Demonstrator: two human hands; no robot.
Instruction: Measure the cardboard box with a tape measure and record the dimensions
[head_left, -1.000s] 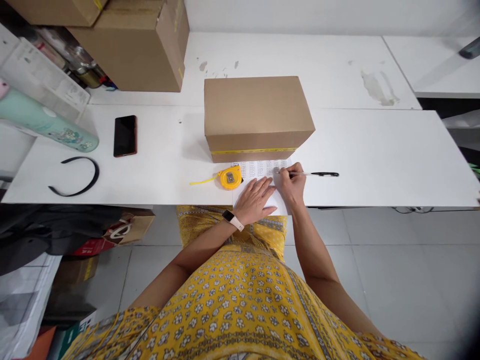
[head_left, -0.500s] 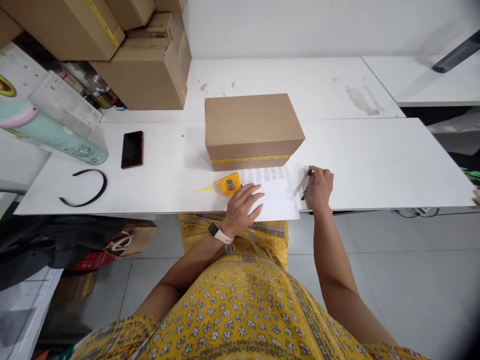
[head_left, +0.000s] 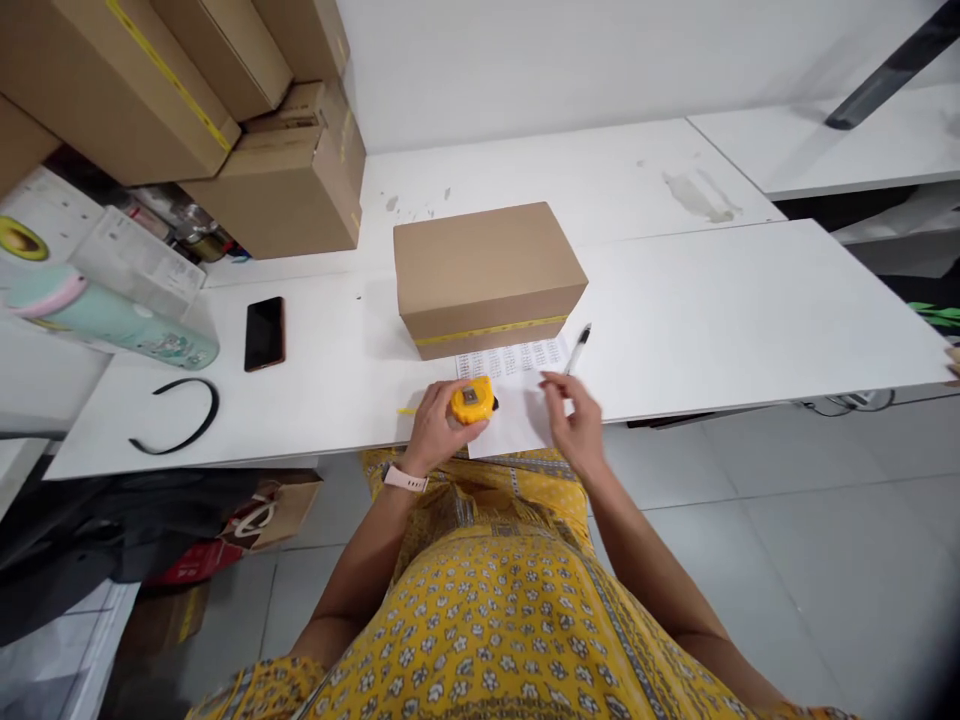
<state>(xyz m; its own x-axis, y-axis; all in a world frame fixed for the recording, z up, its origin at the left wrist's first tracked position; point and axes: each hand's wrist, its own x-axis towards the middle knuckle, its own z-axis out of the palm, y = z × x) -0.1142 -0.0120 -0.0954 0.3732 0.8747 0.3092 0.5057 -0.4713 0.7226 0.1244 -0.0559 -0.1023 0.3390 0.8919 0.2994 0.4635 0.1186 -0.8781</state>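
My left hand [head_left: 437, 427] grips a yellow tape measure [head_left: 472, 401] at the near edge of the white table [head_left: 712, 320]. A short length of yellow tape sticks out to its left. My right hand [head_left: 572, 420] hovers over a printed paper sheet [head_left: 517, 385], fingers loosely apart and holding nothing. A pen [head_left: 577, 349] lies on the table just beyond that hand, beside the sheet. A closed cardboard box [head_left: 487, 275] with a yellow tape band stands right behind the sheet.
A black phone [head_left: 264, 333], a black curved band [head_left: 176, 420] and a mint bottle [head_left: 112, 320] lie to the left. Stacked cardboard boxes [head_left: 210, 110] fill the back left corner. Bags [head_left: 150, 520] sit on the floor under the table's left side.
My right hand put the pen down on the table and drew back toward the sheet. My left hand left the paper and took hold of the tape measure.
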